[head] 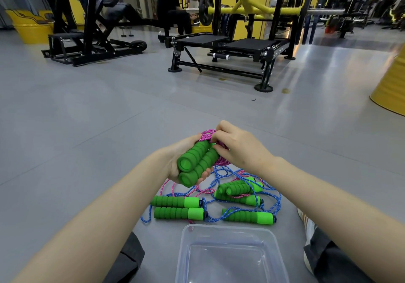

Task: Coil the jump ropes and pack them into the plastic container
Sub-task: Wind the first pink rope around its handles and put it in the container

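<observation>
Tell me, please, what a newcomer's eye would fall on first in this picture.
First come the two green foam handles, gripped together in the left hand at the centre, while the right hand pinches the pink rope bundled at their far end. Below them, on the grey floor, lies a tangle of blue and pink ropes with more green handles. Nearest the camera stands a clear plastic container with nothing in it.

A gym: weight machines point(230, 48), a barbell point(252, 11), grey floor point(87, 107).
</observation>
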Action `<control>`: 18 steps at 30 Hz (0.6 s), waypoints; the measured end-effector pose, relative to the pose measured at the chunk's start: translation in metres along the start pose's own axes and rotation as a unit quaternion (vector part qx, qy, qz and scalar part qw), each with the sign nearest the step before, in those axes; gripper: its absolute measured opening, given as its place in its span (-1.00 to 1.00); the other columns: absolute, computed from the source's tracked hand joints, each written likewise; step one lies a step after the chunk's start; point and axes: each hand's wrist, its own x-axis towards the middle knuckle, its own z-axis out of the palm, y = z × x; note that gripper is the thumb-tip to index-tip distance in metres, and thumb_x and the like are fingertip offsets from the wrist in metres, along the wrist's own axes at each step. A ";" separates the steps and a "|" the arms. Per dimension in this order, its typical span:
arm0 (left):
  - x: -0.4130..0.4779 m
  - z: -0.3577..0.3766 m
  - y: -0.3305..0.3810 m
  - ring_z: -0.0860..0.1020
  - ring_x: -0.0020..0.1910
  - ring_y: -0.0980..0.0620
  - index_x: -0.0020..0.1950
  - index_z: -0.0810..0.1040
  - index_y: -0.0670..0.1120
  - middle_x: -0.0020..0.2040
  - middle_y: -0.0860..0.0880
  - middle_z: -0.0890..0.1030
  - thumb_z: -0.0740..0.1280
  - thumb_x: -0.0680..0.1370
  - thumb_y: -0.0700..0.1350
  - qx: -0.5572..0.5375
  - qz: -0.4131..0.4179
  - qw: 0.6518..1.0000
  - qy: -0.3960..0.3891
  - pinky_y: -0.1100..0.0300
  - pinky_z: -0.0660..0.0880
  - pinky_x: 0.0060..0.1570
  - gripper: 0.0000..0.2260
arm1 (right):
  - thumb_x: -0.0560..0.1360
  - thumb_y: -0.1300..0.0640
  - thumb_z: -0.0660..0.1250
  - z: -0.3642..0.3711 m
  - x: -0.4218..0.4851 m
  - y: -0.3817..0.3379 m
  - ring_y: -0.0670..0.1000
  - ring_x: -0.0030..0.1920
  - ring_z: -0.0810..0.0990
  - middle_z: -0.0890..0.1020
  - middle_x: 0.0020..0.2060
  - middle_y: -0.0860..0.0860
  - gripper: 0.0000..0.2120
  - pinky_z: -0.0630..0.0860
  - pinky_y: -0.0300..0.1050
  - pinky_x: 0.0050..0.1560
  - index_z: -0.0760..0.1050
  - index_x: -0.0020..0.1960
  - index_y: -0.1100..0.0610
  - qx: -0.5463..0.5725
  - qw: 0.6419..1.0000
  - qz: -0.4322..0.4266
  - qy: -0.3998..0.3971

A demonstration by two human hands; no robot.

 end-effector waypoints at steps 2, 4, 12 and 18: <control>0.001 0.001 0.000 0.50 -0.58 0.00 -0.24 0.49 -0.25 -0.43 -0.13 0.52 0.12 0.48 0.37 0.001 0.001 1.000 0.009 0.31 0.48 -0.55 -0.35 | 0.34 0.28 0.31 0.006 0.001 -0.002 0.16 -0.38 0.53 0.53 -0.25 0.18 -0.94 0.42 -0.15 -0.54 0.47 -0.25 0.29 -0.028 1.000 0.007 0.006; 0.002 0.002 -0.001 0.50 -0.58 0.00 -0.22 0.49 -0.24 -0.43 -0.13 0.52 0.10 0.48 0.39 0.004 0.008 1.000 0.021 0.31 0.47 -0.55 -0.34 | 0.43 0.31 0.25 0.009 0.004 -0.007 0.19 -0.26 0.53 0.50 -0.17 0.20 -0.94 0.45 -0.04 -0.47 0.44 -0.21 0.30 -0.039 0.999 0.034 -0.001; 0.008 -0.010 -0.002 0.47 -0.58 0.00 -0.27 0.50 -0.21 -0.44 -0.12 0.49 0.04 0.48 0.43 -0.030 0.061 0.996 0.053 0.30 0.47 -0.53 -0.31 | 0.48 0.27 0.31 0.002 0.003 -0.012 0.04 -0.04 0.37 0.38 -0.12 0.04 -0.91 0.36 -0.15 0.05 0.43 -0.18 0.16 0.243 0.954 0.159 -0.075; 0.004 -0.023 0.000 0.47 -0.56 0.00 -0.23 0.50 -0.23 -0.42 -0.13 0.49 0.04 0.44 0.46 -0.022 0.106 0.993 0.055 0.29 0.47 -0.51 -0.27 | 0.53 0.33 0.24 -0.024 0.006 -0.014 -0.04 -0.23 0.50 0.54 -0.25 0.07 -0.95 0.45 -0.38 -0.18 0.42 -0.09 0.21 0.544 0.799 0.243 -0.080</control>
